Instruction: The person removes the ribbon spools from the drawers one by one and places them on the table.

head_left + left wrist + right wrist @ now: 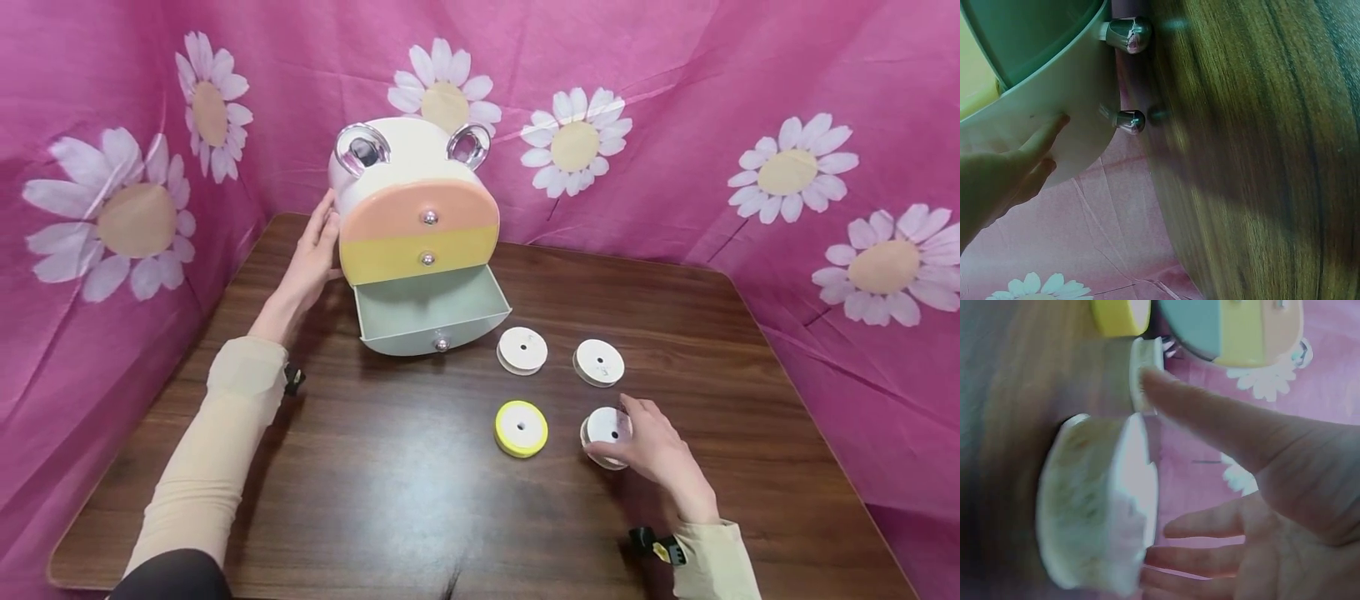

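Observation:
A frog-shaped mini drawer cabinet (408, 158) stands at the back left, its bottom green drawer (431, 304) pulled out and holding nothing. My left hand (306, 258) rests with extended fingers against the cabinet's left side, and the left wrist view shows the fingertips (1054, 122) on that pale wall. Over the nearest right white ribbon spool (603, 429) is my right hand (656, 446), thumb and fingers spread about its rim. In the right wrist view these fingers (1204, 522) are fairly straight beside the spool, which carries a pale patterned ribbon (1082, 500).
Two more white spools, one left (522, 350) and one right (599, 362), lie just beyond, near the open drawer's front corner. A yellow-rimmed spool (521, 428) lies left of my right hand. Pink flowered cloth (637, 50) surrounds the brown wooden table (360, 500).

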Demonstrator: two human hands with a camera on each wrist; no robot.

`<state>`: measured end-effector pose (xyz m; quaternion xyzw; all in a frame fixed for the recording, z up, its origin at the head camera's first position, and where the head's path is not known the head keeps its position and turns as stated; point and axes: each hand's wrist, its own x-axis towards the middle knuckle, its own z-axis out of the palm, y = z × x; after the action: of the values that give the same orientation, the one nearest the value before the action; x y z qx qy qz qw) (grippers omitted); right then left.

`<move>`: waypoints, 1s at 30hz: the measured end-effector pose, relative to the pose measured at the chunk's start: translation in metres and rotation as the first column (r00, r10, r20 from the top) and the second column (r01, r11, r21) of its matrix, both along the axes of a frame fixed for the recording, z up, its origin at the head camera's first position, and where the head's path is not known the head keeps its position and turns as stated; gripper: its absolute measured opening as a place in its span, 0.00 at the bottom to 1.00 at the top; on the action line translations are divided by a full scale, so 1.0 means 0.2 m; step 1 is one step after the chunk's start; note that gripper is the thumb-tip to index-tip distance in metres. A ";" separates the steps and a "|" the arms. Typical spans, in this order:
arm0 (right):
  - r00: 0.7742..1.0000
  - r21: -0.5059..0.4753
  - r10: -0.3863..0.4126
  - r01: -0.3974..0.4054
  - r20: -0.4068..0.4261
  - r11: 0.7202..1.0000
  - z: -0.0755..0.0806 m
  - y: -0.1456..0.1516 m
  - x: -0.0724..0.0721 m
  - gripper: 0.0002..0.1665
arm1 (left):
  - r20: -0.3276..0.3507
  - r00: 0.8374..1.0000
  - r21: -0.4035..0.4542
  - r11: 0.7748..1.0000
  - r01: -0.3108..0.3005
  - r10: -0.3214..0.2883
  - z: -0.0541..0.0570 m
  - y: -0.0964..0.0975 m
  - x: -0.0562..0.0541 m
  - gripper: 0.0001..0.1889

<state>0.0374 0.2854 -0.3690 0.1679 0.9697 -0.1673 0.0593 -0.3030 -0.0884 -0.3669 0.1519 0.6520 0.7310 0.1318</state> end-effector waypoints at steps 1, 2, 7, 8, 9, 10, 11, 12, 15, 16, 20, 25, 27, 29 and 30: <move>1.000 0.001 -0.007 0.007 -0.023 1.000 0.01 -0.01 -0.01 0.55 | 0.001 1.000 -0.001 1.000 0.001 -0.001 0.00 0.00 0.00 0.31; 0.999 0.004 -0.009 0.009 -0.050 1.000 0.02 -0.03 -0.02 0.54 | 0.005 1.000 -0.002 1.000 0.002 -0.002 0.01 0.00 0.01 0.31; 0.978 0.014 0.031 -0.029 -0.207 0.999 0.07 -0.17 -0.13 0.49 | 0.005 1.000 -0.015 1.000 0.005 -0.005 0.07 0.00 0.06 0.31; 0.970 0.010 0.047 -0.046 -0.240 0.999 0.07 -0.21 -0.16 0.46 | 0.006 1.000 -0.017 1.000 0.005 -0.005 0.08 -0.01 0.08 0.31; 0.960 0.008 0.063 -0.064 -0.272 0.998 0.07 -0.24 -0.19 0.44 | 0.005 1.000 -0.020 1.000 0.005 -0.004 0.08 -0.01 0.08 0.31; 0.948 0.004 0.084 -0.087 -0.307 0.996 0.06 -0.28 -0.23 0.42 | 0.006 1.000 -0.025 1.000 0.003 -0.003 0.08 -0.01 0.09 0.31; 0.936 0.002 0.104 -0.110 -0.336 0.994 0.06 -0.31 -0.26 0.41 | 0.006 1.000 -0.027 1.000 0.002 -0.002 0.08 -0.01 0.09 0.31; 0.927 -0.004 0.117 -0.127 -0.357 0.992 0.05 -0.35 -0.29 0.39 | 0.007 1.000 -0.026 1.000 0.002 -0.001 0.08 -0.01 0.09 0.31; 0.912 -0.016 0.137 -0.155 -0.386 0.988 0.03 -0.44 -0.38 0.36 | 0.013 1.000 -0.025 1.000 -0.003 0.003 0.08 -0.01 0.09 0.31; 0.912 -0.022 0.138 -0.159 -0.385 0.987 0.03 -0.47 -0.41 0.35 | 0.013 1.000 -0.023 1.000 -0.004 0.004 0.08 -0.01 0.09 0.31; 0.924 -0.027 0.140 -0.160 -0.357 0.987 0.03 -0.57 -0.51 0.31 | 0.006 1.000 -0.025 1.000 -0.008 0.009 0.08 0.00 0.08 0.31; 0.916 -0.046 0.161 -0.190 -0.367 0.981 0.02 -0.67 -0.60 0.29 | 0.000 1.000 -0.021 1.000 -0.004 0.004 0.09 0.01 0.08 0.31; 0.912 -0.073 0.154 -0.195 -0.380 0.978 0.01 -0.70 -0.63 0.27 | 0.001 1.000 -0.018 1.000 -0.005 0.005 0.09 0.01 0.08 0.31; 0.912 -0.101 0.144 -0.196 -0.383 0.975 -0.01 -0.72 -0.65 0.26 | 0.004 1.000 -0.016 1.000 -0.010 0.010 0.09 0.01 0.08 0.31; 0.913 -0.121 0.136 -0.195 -0.385 0.973 -0.02 -0.74 -0.66 0.25 | 0.006 1.000 -0.014 1.000 -0.014 0.014 0.09 0.00 0.08 0.31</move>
<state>-0.0952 0.1379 -0.3730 0.0448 0.9577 -0.2662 -0.0996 -0.2866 -0.0876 -0.3489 0.1442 0.6577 0.7279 0.1298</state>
